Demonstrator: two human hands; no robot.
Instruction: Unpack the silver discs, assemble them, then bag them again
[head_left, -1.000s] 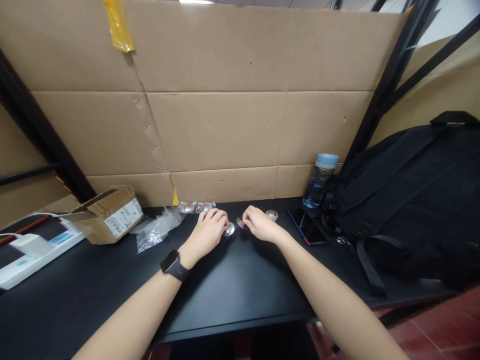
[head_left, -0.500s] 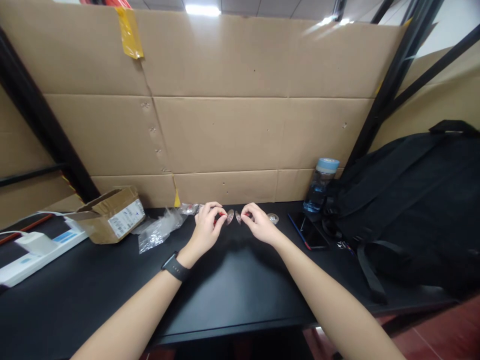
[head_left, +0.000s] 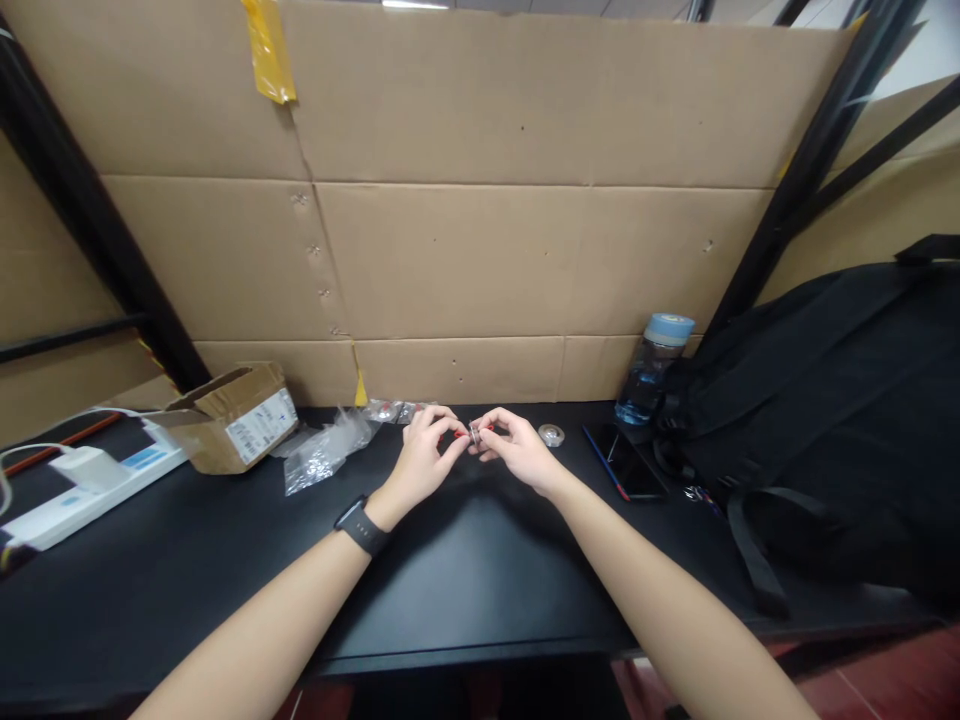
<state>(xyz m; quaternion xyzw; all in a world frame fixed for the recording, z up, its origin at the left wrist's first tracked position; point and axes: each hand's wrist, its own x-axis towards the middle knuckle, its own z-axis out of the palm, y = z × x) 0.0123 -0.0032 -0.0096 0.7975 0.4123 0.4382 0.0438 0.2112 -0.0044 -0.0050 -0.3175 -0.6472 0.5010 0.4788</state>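
Observation:
Above the black table my left hand [head_left: 426, 458] pinches a small red-and-clear piece [head_left: 461, 434]. Facing it, my right hand [head_left: 517, 450] closes on a similar small piece with a clear round face [head_left: 474, 437]. The two pieces meet or nearly meet between my fingertips; their details are too small to tell. A clear round item [head_left: 551, 435] lies on the table just right of my right hand. Small clear packets with red contents [head_left: 384, 410] lie behind my left hand.
Crumpled clear plastic bags [head_left: 326, 455], an open cardboard box [head_left: 244, 420] and a white power strip [head_left: 97, 492] are at left. At right are a phone [head_left: 626, 462], a water bottle [head_left: 652, 370] and a black backpack [head_left: 840, 420]. A cardboard wall [head_left: 457, 260] stands behind.
My hands have come together, closing the gap between the two small pieces. The camera view has tilted slightly down and shifted a little to the left.

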